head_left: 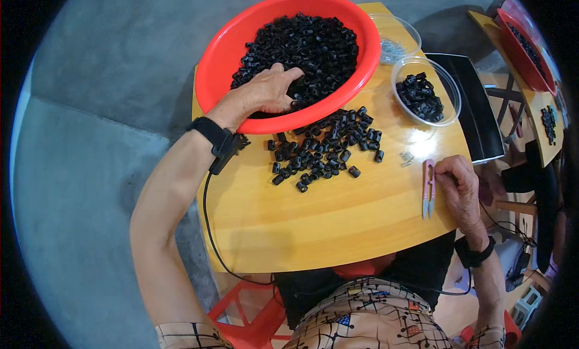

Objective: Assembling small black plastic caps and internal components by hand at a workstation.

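Black parts [301, 47] under left hand [265, 91], seemingly inside basin rim [208, 83].

Both hands [265, 91] [459, 183] outstretched, fingers curled

Clear round dish [449, 86] near bench [338, 228] right edge, holding black pieces. Second clear dish [403, 30] behind it, small metal bits inside. Pink thread snips [428, 189] flat on bench. Black tray [476, 107] just beside.

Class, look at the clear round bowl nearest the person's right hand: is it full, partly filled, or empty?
Partly filled. The clear bowl holds a small heap of black cylindrical pieces on one side, with bare transparent bottom showing beside them.
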Available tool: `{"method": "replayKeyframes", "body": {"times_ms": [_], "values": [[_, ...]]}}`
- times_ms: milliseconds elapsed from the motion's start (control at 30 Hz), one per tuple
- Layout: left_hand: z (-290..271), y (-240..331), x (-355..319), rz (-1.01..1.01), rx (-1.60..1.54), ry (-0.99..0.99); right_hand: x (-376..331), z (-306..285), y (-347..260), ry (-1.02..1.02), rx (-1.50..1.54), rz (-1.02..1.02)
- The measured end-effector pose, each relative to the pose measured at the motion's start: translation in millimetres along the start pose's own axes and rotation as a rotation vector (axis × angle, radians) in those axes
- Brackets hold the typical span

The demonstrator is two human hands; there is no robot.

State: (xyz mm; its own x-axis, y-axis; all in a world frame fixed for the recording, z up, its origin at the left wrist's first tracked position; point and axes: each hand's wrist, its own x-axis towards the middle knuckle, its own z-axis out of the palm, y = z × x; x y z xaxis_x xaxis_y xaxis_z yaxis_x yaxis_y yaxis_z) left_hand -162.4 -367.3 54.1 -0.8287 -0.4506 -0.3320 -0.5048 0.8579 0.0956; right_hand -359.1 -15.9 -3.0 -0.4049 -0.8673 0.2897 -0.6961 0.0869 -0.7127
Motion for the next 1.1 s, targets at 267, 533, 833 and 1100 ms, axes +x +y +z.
{"method": "replayKeyframes", "body": {"times_ms": [267,533,833,1100], "values": [[5,-2,14,0.104,-0.120,-0.102,0,-1,0,-0.006,0.008,0.001],[-22,-4,-3,-0.272,-0.685,0.175,-1,0,-2,-0.001,0.000,0.002],[-32,-30,-22,-0.348,-1.393,0.175,-3,0,-2,0.015,-0.002,-0.023],[-36,-24,-50,-0.240,-1.766,0.134,-5,1,-3,0.002,0.021,0.015]]}}
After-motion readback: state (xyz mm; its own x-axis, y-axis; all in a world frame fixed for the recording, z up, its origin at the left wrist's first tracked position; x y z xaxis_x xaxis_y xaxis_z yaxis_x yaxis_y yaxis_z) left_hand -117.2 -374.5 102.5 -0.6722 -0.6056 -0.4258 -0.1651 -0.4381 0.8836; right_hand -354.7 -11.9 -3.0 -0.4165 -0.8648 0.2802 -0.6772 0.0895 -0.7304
